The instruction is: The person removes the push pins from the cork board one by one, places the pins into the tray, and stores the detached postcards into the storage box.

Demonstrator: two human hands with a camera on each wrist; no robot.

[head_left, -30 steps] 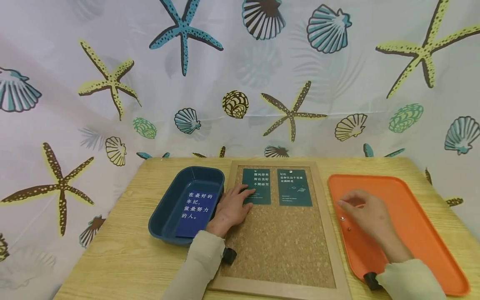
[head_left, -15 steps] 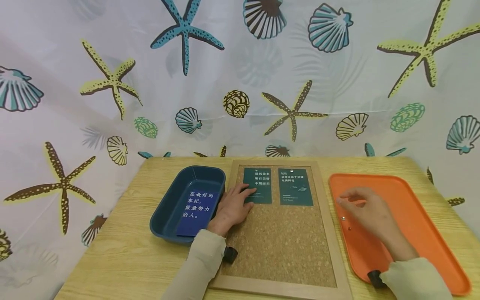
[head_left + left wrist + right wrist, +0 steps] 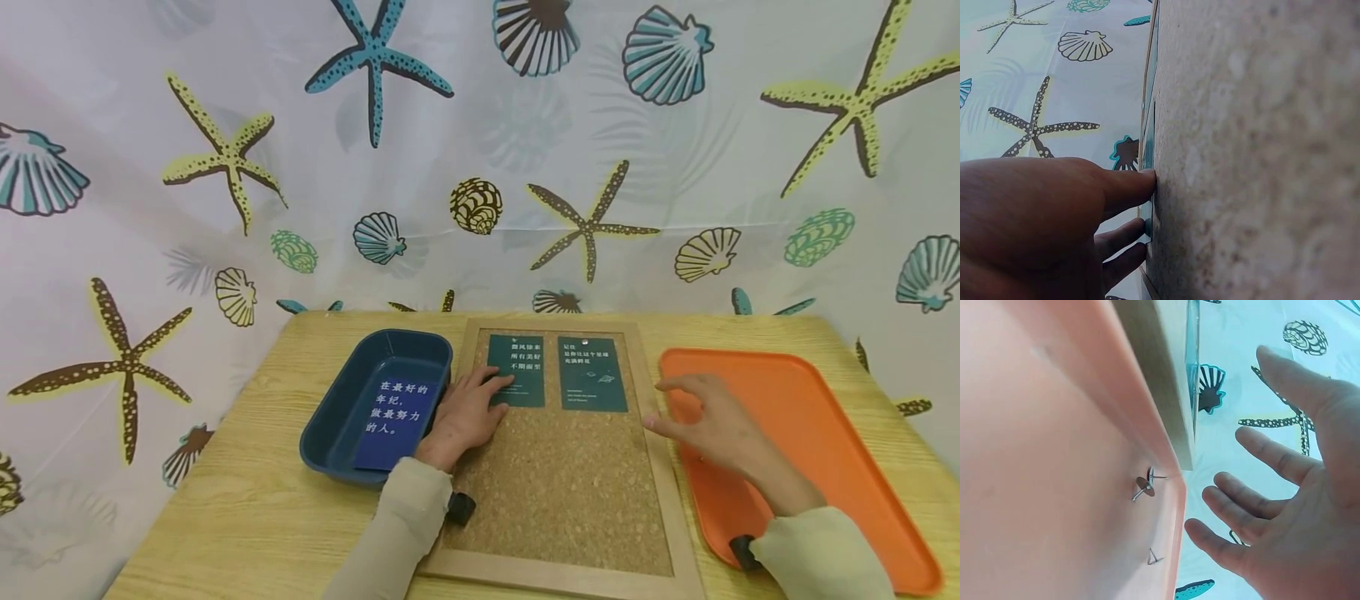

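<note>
My left hand (image 3: 465, 412) reaches over the left frame of the cork board (image 3: 566, 487), its fingers resting on the left green card (image 3: 525, 379). In the left wrist view, the thumb and fingertips meet that card's surface. A second green card (image 3: 592, 385) lies to its right, with a silvery thumbtack (image 3: 585, 342) at its top edge. My right hand (image 3: 708, 421) hovers over the left rim of the orange tray (image 3: 817, 450), thumb and fingers spread apart. Loose thumbtacks (image 3: 1145, 485) lie in the tray near its rim; the right hand covers some in the head view.
Left of the board stands a dark blue basin (image 3: 318, 433) holding a blue card (image 3: 393, 425) with white writing. All of it is on a wooden table (image 3: 225, 508). Behind hangs a curtain (image 3: 420, 192) printed with starfish and shells.
My right hand has moved left from over the tray toward the board's edge, and its thumb and fingers have spread apart. The left hand has stayed on the card.
</note>
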